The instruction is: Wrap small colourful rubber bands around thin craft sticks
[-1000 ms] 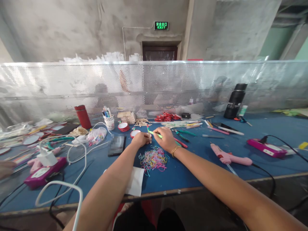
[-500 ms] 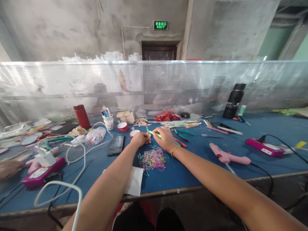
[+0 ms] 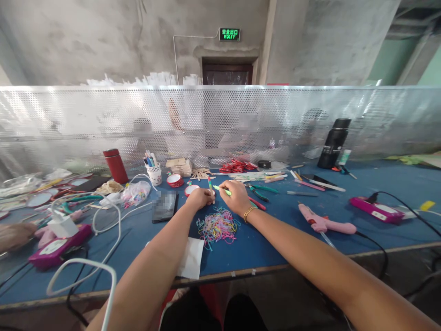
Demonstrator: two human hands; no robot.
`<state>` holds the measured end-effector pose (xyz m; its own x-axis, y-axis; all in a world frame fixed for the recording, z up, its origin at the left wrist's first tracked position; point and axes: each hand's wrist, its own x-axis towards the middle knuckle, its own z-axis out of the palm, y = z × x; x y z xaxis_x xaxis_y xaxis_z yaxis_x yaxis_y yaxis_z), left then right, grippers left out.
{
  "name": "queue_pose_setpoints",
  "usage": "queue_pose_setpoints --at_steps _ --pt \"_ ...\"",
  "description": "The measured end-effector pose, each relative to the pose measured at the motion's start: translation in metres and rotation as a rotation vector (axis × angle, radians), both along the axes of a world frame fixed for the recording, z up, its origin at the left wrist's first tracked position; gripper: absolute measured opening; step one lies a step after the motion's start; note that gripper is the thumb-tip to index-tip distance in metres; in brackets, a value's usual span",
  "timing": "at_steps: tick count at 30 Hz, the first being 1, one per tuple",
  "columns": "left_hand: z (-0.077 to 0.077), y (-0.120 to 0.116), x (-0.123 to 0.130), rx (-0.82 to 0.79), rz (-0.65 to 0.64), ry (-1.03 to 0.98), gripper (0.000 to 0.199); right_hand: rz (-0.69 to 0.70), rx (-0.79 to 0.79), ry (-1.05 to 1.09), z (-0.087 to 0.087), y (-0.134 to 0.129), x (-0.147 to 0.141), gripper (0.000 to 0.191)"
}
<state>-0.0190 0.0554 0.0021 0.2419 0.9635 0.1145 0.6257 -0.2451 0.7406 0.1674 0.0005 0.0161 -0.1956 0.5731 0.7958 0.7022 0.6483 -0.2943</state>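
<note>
My left hand (image 3: 200,199) is closed on a small wooden stick (image 3: 210,186), held upright, with coloured bands along its upper part. Just to the right, my right hand (image 3: 236,197) grips a light green marker (image 3: 221,189), its tip pointing left at the stick with a small gap between them. Below both hands lies a pile of thin multicoloured loops (image 3: 219,226) on the blue table (image 3: 251,248). Behind my left hand is a round white piece with a red rim (image 3: 191,190).
A phone (image 3: 166,207) and white paper (image 3: 191,258) lie beside my left forearm. Pliers (image 3: 259,193) and a pink glue gun (image 3: 324,223) are on the right. White cables loop at left, near another person's hand (image 3: 15,236).
The green marker's tip has drawn slightly away from the stick. The other person's hand at the far left has moved slightly. My hands stay in nearly the same place.
</note>
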Motion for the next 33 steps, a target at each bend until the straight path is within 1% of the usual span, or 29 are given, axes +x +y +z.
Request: queue_pose_setpoints --at_steps 8,13,17,21,25,28,30,33 --pt "0.001 -0.001 -0.001 0.045 -0.037 0.033 0.010 0.026 0.008 -0.041 0.000 -0.002 -0.002 0.013" --pt "0.001 -0.001 0.001 0.017 -0.015 0.012 0.009 -0.008 -0.003 -0.019 0.001 -0.001 -0.001 0.010" --pt "0.002 -0.002 0.002 0.006 0.001 0.019 0.007 0.015 -0.003 -0.021 0.001 -0.002 -0.001 0.011" --pt "0.006 -0.007 0.002 0.000 0.023 0.063 0.012 0.010 -0.011 -0.028 0.000 -0.001 -0.001 0.010" --pt "0.007 -0.008 0.002 -0.010 0.031 0.050 0.015 -0.020 -0.002 -0.003 -0.001 0.000 -0.001 0.011" --pt "0.007 -0.006 0.000 0.034 -0.014 0.031 0.013 0.002 0.006 -0.021 0.000 -0.001 -0.002 0.012" --pt "0.008 -0.006 0.000 0.026 -0.034 0.047 0.012 0.017 0.005 -0.040 0.001 -0.001 -0.003 0.012" --pt "0.012 -0.008 0.001 -0.009 0.023 0.077 0.014 0.010 -0.001 -0.044 0.002 -0.001 -0.004 0.010"
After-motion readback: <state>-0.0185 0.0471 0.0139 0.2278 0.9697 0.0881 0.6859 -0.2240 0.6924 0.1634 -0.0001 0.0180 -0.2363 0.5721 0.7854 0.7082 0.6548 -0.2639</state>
